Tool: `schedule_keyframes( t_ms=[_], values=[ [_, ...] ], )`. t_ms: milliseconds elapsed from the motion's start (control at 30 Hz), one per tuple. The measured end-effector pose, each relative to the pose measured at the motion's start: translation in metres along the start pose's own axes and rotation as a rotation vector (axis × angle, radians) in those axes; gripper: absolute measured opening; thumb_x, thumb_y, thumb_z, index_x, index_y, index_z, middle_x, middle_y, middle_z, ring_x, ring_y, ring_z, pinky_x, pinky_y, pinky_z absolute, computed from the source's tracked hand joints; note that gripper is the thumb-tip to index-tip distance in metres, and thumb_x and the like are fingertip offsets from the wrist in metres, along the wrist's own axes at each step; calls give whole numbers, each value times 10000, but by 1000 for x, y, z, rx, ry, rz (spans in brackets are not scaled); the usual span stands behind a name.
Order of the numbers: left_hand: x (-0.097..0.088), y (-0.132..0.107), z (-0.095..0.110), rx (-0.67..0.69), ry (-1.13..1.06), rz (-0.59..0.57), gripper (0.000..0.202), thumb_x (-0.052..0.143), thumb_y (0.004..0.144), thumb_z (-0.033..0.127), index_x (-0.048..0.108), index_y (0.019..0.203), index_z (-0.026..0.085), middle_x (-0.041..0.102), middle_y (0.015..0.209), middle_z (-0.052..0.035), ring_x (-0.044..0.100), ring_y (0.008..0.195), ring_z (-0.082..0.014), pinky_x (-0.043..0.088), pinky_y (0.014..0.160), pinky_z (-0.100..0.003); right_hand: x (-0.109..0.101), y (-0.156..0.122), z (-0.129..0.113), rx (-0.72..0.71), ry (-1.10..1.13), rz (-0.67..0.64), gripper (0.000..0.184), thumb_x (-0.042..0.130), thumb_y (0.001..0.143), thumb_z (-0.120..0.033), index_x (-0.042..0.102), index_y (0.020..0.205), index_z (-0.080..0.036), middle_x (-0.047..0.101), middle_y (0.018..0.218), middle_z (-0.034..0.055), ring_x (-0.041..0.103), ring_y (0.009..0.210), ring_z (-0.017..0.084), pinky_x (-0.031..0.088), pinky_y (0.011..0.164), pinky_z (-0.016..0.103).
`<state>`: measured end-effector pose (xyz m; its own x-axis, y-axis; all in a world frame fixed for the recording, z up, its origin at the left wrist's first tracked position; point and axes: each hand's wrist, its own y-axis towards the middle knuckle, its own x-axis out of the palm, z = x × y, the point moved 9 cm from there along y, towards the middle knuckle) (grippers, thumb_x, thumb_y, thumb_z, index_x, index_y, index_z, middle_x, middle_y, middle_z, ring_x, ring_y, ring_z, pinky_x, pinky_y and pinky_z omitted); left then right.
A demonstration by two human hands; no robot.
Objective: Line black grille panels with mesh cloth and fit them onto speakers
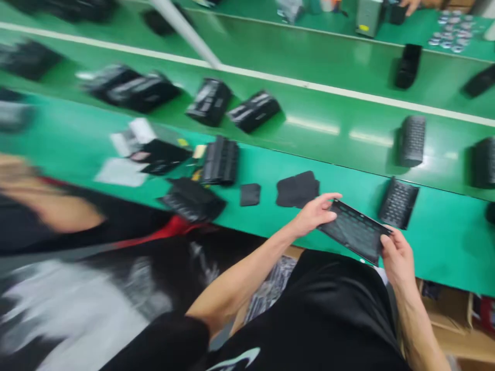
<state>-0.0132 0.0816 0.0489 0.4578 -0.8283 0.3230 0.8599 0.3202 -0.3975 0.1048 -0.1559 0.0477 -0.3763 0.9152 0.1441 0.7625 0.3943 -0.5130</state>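
Note:
Between my two hands is a thin black rectangular panel [356, 231], tilted over the near edge of the green bench. My left hand [317, 214] pinches its left end between thumb and fingers. The right end is gripped by my right hand [397, 253], thumb on the upper face. Rows of faint marks show on the panel; I cannot make out what they are. Just beyond it lies a black part with rows of pale spots [399, 203]. Flat black sheets [297, 189] and a smaller black square piece [250, 195] lie left of my hands.
A green bench [266, 159] runs across, with a shiny green surface marked by a white line [309, 85] behind it. Black boxy units [211, 101] stand there. A co-worker's arm [58, 201] is at left, near a stack of black parts [220, 161]. Another person's hand [410, 6] shows top right.

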Motion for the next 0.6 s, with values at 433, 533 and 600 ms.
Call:
schedule_keyframes(
  t_ms=[433, 533, 600],
  values=[
    [120, 31, -5, 33, -400, -390, 1051, 995, 543, 543, 609, 1473, 241, 718, 1357, -143, 592, 1371, -410, 404, 1195, -569, -20, 3, -61, -33, -13, -38, 501, 856, 753, -583, 763, 1127, -263, 730, 964, 63, 680, 846, 231, 566, 751, 378],
    [119, 37, 6, 45, -465, -355, 1157, 1002, 503, 533, 550, 1527, 238, 693, 1402, -161, 585, 1382, -427, 425, 1181, -574, -91, 35, -149, -302, -497, 210, 619, 743, 786, -732, 774, 1132, -220, 725, 1109, 143, 689, 997, 316, 544, 837, 481],
    [111, 39, 8, 35, -505, -325, 1172, 1008, 487, 506, 543, 1529, 239, 668, 1441, -174, 583, 1384, -437, 447, 1163, -575, -147, 61, -221, -416, -614, 446, 620, 856, 748, -602, 742, 1208, -202, 582, 1437, 218, 507, 1368, 398, 446, 988, 551]
  ],
)
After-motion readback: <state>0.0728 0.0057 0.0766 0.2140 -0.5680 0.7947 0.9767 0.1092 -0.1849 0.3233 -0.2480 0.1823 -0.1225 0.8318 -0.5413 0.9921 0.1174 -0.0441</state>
